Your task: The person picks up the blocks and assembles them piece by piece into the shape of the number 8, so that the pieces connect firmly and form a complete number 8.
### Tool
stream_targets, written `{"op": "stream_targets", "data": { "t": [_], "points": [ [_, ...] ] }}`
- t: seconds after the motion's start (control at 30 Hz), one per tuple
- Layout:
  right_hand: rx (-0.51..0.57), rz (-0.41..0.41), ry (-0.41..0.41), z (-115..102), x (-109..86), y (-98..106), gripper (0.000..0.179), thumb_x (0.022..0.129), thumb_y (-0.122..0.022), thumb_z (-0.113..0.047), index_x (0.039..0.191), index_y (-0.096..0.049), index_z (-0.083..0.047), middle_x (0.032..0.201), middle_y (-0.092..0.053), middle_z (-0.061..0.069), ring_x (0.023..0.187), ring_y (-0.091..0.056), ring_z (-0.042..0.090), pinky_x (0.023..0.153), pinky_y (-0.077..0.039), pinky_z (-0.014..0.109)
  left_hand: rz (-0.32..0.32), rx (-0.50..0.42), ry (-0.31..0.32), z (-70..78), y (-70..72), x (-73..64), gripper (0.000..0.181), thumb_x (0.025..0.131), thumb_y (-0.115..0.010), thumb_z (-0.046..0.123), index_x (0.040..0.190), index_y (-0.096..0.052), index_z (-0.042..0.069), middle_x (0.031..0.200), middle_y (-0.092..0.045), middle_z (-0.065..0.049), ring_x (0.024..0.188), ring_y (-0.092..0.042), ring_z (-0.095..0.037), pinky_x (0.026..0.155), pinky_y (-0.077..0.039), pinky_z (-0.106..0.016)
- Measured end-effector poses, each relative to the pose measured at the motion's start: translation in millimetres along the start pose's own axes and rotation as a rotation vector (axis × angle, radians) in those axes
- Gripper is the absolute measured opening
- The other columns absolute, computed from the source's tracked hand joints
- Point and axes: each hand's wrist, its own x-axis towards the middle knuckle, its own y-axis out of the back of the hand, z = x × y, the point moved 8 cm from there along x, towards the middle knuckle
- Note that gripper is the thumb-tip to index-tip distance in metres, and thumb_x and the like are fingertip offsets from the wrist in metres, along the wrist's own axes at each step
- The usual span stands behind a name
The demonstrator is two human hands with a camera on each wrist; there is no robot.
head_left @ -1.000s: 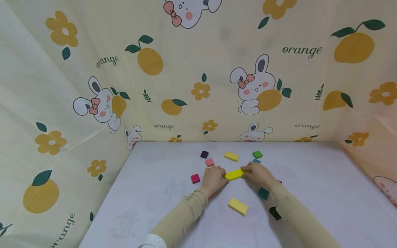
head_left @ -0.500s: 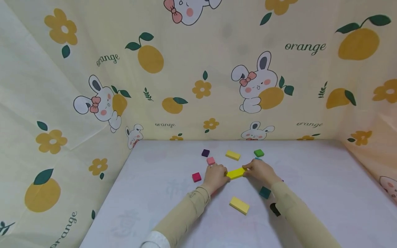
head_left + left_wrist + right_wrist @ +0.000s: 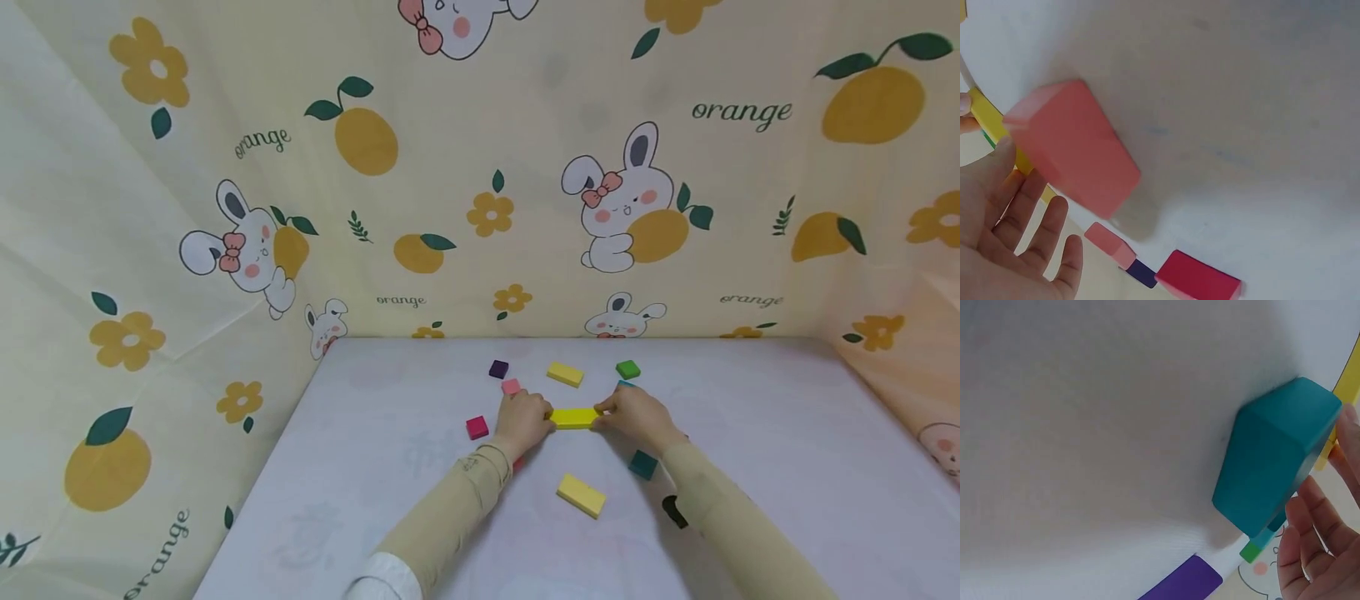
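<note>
A bright yellow rectangular block (image 3: 575,418) lies level from left to right between the two hands. My left hand (image 3: 522,421) pinches its left end between thumb and fingers, the other fingers spread loosely in the left wrist view. At the opposite end, my right hand (image 3: 639,417) pinches it too. Beneath the left wrist is a coral block (image 3: 1079,150), mostly covered by the arm in the head view. A teal block (image 3: 642,465) sits just under the right wrist, large in the right wrist view.
Pale yellow blocks lie behind (image 3: 565,374) and in front (image 3: 581,496) of the hands. Left are a crimson block (image 3: 477,427), pink block (image 3: 511,387) and dark purple block (image 3: 498,369). A green block (image 3: 628,369) stands far right; a violet block (image 3: 1185,581) shows in the right wrist view.
The bright yellow block has turned from a slant, right end farther away, to lie level across. Both hands have kept their pinch on it, and the head view has shifted slightly.
</note>
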Motion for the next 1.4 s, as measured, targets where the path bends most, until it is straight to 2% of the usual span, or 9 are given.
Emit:
{"op": "stream_targets", "data": {
  "t": [0.1,0.23,0.37,0.5,0.6,0.73,0.83,1.23,1.4],
  "points": [
    [0.016,0.010,-0.014,0,-2.0,0,0.037,0.075,-0.075,-0.032,0.106,-0.071,-0.012,0.103,-0.069,0.004,0.084,-0.056,0.015,0.077,-0.050,0.036,-0.009,-0.001,-0.002,0.1,-0.8,0.8,0.024,0.082,-0.070,0.034,0.101,-0.074,0.021,0.090,-0.070,0.005,0.076,-0.054,-0.012,0.077,-0.039,-0.028],
    [0.030,0.009,-0.016,0,-5.6,-5,0.037,0.074,-0.076,-0.032,0.104,-0.072,-0.011,0.103,-0.071,0.005,0.081,-0.056,0.014,0.077,-0.051,0.036,-0.056,0.008,0.007,0.3,-5.3,0.1,0.024,0.083,-0.068,0.035,0.103,-0.073,0.022,0.092,-0.070,0.006,0.078,-0.054,-0.012,0.079,-0.040,-0.028],
    [0.012,0.024,0.034,-4,-9.2,-9,0.036,0.073,-0.077,-0.032,0.101,-0.073,-0.010,0.099,-0.072,0.006,0.077,-0.056,0.012,0.073,-0.051,0.033,-0.078,0.041,0.002,1.1,-8.7,-1.3,0.023,0.084,-0.067,0.034,0.103,-0.072,0.023,0.090,-0.068,0.006,0.077,-0.052,-0.011,0.076,-0.041,-0.028],
    [-0.016,0.056,0.067,-6,-11.4,-7,0.037,0.073,-0.077,-0.032,0.101,-0.073,-0.009,0.098,-0.072,0.006,0.074,-0.055,0.012,0.068,-0.050,0.030,-0.080,0.045,-0.010,2.1,-9.2,-0.1,0.023,0.084,-0.067,0.034,0.103,-0.072,0.023,0.090,-0.067,0.006,0.078,-0.051,-0.011,0.075,-0.041,-0.027],
    [-0.021,0.062,0.055,-4,-11.8,-6,0.037,0.073,-0.077,-0.033,0.102,-0.072,-0.010,0.098,-0.072,0.005,0.077,-0.055,0.013,0.069,-0.050,0.032,-0.082,0.024,-0.012,2.4,-8.0,1.3,0.024,0.084,-0.068,0.034,0.104,-0.072,0.023,0.092,-0.068,0.006,0.078,-0.051,-0.011,0.076,-0.041,-0.028],
    [-0.020,0.046,0.043,-4,-11.9,-4,0.038,0.075,-0.075,-0.034,0.104,-0.072,-0.011,0.099,-0.069,0.007,0.082,-0.058,0.016,0.073,-0.051,0.037,-0.078,-0.017,-0.006,0.8,-6.5,3.5,0.025,0.082,-0.069,0.033,0.105,-0.072,0.022,0.093,-0.069,0.006,0.078,-0.052,-0.011,0.074,-0.040,-0.027],
    [-0.032,0.027,0.065,-7,-11.7,-4,0.038,0.077,-0.074,-0.034,0.107,-0.070,-0.011,0.099,-0.067,0.008,0.085,-0.057,0.018,0.075,-0.051,0.040,-0.072,-0.039,-0.001,-1.2,-5.8,5.7,0.026,0.081,-0.070,0.032,0.105,-0.072,0.021,0.093,-0.070,0.006,0.077,-0.052,-0.011,0.073,-0.041,-0.026],
    [-0.093,0.032,0.093,-10,-8.7,-5,0.037,0.079,-0.072,-0.030,0.109,-0.069,-0.009,0.097,-0.062,0.008,0.083,-0.054,0.018,0.075,-0.050,0.038,-0.045,-0.053,-0.009,-3.4,-4.5,6.0,0.029,0.081,-0.071,0.034,0.107,-0.071,0.022,0.096,-0.071,0.007,0.080,-0.055,-0.010,0.074,-0.041,-0.025],
    [-0.103,0.039,0.106,-9,-12.8,-2,0.038,0.080,-0.072,-0.030,0.112,-0.067,-0.009,0.107,-0.063,0.012,0.091,-0.057,0.022,0.081,-0.051,0.044,-0.047,-0.056,-0.006,-3.6,-3.4,5.9,0.029,0.081,-0.071,0.034,0.107,-0.071,0.023,0.095,-0.071,0.008,0.080,-0.056,-0.010,0.075,-0.041,-0.026]
  ]
}}
